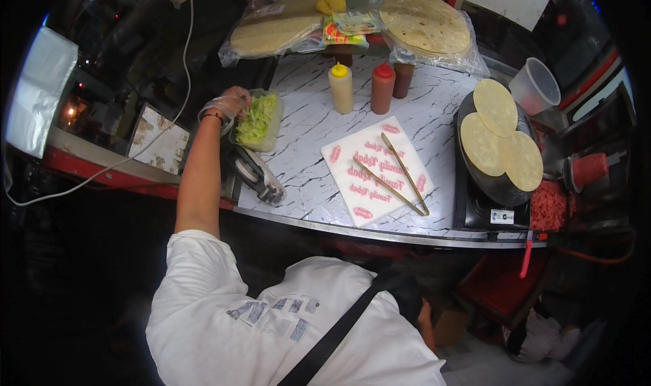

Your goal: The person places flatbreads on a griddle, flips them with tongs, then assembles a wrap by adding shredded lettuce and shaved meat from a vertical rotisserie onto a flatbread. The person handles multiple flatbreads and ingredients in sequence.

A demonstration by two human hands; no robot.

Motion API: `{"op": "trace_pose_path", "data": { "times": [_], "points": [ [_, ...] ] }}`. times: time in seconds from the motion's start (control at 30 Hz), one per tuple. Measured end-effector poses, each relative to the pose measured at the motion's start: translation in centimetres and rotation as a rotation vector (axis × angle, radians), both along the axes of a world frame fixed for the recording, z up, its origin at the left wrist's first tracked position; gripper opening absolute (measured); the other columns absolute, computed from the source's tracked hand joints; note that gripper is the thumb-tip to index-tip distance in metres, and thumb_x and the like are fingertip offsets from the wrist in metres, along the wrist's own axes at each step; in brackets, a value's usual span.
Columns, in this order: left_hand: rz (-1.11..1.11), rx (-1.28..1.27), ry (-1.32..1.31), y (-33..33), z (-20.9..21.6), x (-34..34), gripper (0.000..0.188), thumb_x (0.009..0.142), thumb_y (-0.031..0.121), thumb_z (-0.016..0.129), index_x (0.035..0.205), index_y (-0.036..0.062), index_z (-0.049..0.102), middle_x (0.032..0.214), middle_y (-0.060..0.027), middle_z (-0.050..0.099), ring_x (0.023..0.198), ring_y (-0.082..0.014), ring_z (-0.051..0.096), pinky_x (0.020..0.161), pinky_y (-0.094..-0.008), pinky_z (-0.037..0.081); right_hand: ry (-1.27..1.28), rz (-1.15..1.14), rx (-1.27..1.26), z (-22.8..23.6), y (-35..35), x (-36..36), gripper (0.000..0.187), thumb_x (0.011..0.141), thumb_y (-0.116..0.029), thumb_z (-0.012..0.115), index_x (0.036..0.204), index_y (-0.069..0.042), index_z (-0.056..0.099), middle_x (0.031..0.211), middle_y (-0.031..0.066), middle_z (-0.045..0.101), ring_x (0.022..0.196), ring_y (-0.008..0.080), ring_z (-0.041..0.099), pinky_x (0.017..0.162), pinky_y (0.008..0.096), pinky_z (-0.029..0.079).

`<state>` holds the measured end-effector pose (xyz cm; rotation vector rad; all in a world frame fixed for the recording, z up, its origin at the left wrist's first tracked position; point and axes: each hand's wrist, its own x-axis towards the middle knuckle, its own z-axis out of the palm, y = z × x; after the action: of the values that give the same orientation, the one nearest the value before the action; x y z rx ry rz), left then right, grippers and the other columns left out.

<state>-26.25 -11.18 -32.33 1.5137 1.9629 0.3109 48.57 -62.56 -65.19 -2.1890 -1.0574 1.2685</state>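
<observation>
My left hand (234,103), in a clear plastic glove, is at the far left edge of a plastic container (271,136) of shredded lettuce (258,120). Its fingers curl down over the rim, and their tips are partly hidden. A black, plastic-wrapped device (254,176) lies just nearer than the container. My right hand is out of sight; only a bit of that arm shows low by my side. Golden tongs (396,189) rest on printed white paper (346,159) mid-table. Three round flatbreads (497,108) lie on a black griddle (498,186) at the right.
Beyond the paper stand a yellow-capped bottle (341,91), a red-capped bottle (382,91) and a brown one (402,82). Bagged flatbreads (424,23) line the back. A clear bucket (534,86) and shredded red food (550,206) flank the griddle. A white cable (186,67) hangs at left.
</observation>
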Motion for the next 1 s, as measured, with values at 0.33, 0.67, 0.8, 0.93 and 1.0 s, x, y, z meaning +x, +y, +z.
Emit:
{"op": "trace_pose_path", "data": {
  "times": [0.33, 0.67, 0.8, 0.93, 1.0],
  "points": [
    [-0.085, -0.052, 0.251, 0.7, 0.4, 0.1, 0.035, 0.066, -0.007, 0.072, 0.097, 0.0062, 0.079, 0.091, -0.0087, 0.077, 0.086, -0.0228, 0.074, 0.077, -0.0337, 0.058, -0.058, 0.099, -0.127, -2.5, -2.7, -1.4, 0.038, 0.081, -0.028, 0.077, 0.106, 0.0, 0.072, 0.095, 0.021, 0.075, 0.093, 0.0266, 0.073, 0.082, 0.0398, 0.054],
    [-0.093, 0.014, 0.298, 0.4, 0.9, 0.8, 0.016, 0.081, 0.008, 0.073, 0.095, 0.0036, 0.078, 0.093, -0.0161, 0.076, 0.089, -0.025, 0.074, 0.079, -0.0365, 0.058, -0.123, 0.08, -0.066, 1.0, -0.4, -1.5, 0.035, 0.084, -0.031, 0.075, 0.103, -0.002, 0.071, 0.098, 0.0237, 0.073, 0.096, 0.0326, 0.073, 0.082, 0.041, 0.053],
    [-0.211, 0.095, 0.477, 0.5, 0.1, -0.4, 0.027, 0.085, 0.022, 0.073, 0.101, 0.0012, 0.077, 0.093, -0.0211, 0.075, 0.092, -0.0317, 0.073, 0.086, -0.0398, 0.057, -0.161, 0.127, -0.113, 0.8, 0.5, -1.6, 0.036, 0.084, -0.03, 0.076, 0.104, -0.001, 0.07, 0.098, 0.023, 0.074, 0.095, 0.0331, 0.073, 0.082, 0.0404, 0.053],
    [-0.217, 0.092, 0.396, 0.6, 0.0, -1.3, 0.034, 0.086, 0.033, 0.07, 0.097, 0.0019, 0.075, 0.101, -0.0223, 0.073, 0.096, -0.0382, 0.071, 0.087, -0.0445, 0.055, -0.095, 0.149, -0.058, 0.6, 1.0, -1.7, 0.035, 0.083, -0.029, 0.077, 0.103, -0.001, 0.07, 0.096, 0.0204, 0.074, 0.092, 0.0272, 0.072, 0.081, 0.0384, 0.053],
    [-0.177, 0.119, 0.314, 0.4, 0.1, -1.4, 0.034, 0.085, 0.033, 0.07, 0.097, 0.0012, 0.074, 0.1, -0.0223, 0.073, 0.093, -0.0392, 0.071, 0.084, -0.0451, 0.055, -0.1, 0.148, -0.065, 0.5, 1.1, -1.8, 0.035, 0.083, -0.029, 0.078, 0.102, -0.001, 0.07, 0.095, 0.0189, 0.075, 0.091, 0.0238, 0.071, 0.081, 0.0374, 0.053]
  ]
}}
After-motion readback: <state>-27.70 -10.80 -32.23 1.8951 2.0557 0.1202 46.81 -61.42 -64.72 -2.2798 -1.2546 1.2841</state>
